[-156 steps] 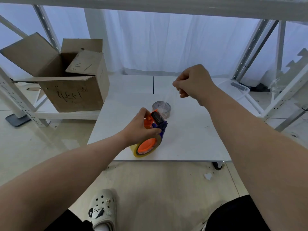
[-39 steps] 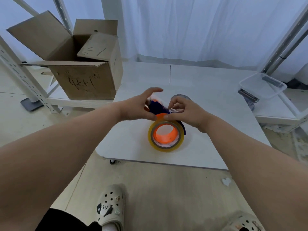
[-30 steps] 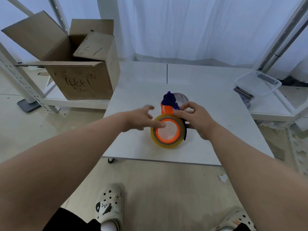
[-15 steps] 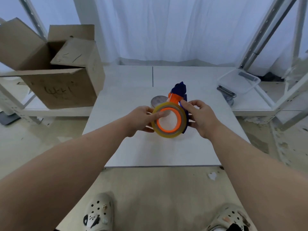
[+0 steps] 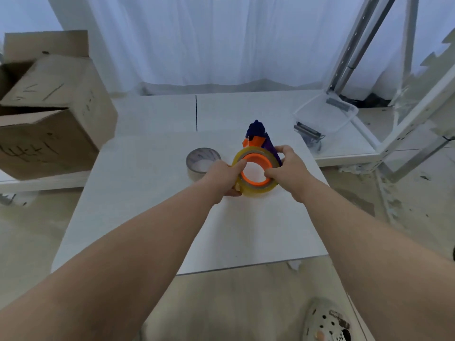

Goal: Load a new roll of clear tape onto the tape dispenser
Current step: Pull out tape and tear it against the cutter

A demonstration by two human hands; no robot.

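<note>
1. Hands on the job: left hand [image 5: 222, 175] curls round the near-left rim of the roll [image 5: 257, 191], forefinger laid along its face. Right hand [image 5: 286, 168] grips the right rim, thumb at the orange hub [image 5: 254, 157]. Both are grasping the roll.
2. Roll sits around the hub of the dispenser [image 5: 257, 132], low over the table [image 5: 147, 217], right of centre, with the blue head pointing away from the person. I cannot tell whether it rests on the table.
3. Risk one: the roll may not be fully home. By my judgement an uneven push, one hand harder than the other, could cock it on the hub and jam it.
4. Risk two: the free tape end. I can't see it from here. If it lies stuck down on the roll, threading through the head stalls until it is picked loose.
5. Risk three: fingers on the roll's outer wrap. Clear tape is thin, so a hard squeeze could crease or smear the top layer.
6. Risk four: the head sticks out beyond both hands, with no hand plainly on it. A twist at the roll could swing the whole dispenser over, perhaps into the spare roll [image 5: 200, 161] lying just left of the left hand.
7. Risk five: a slick rim and a two-sided pinch. If one grip lets go, the dispenser drops to the table.
</note>
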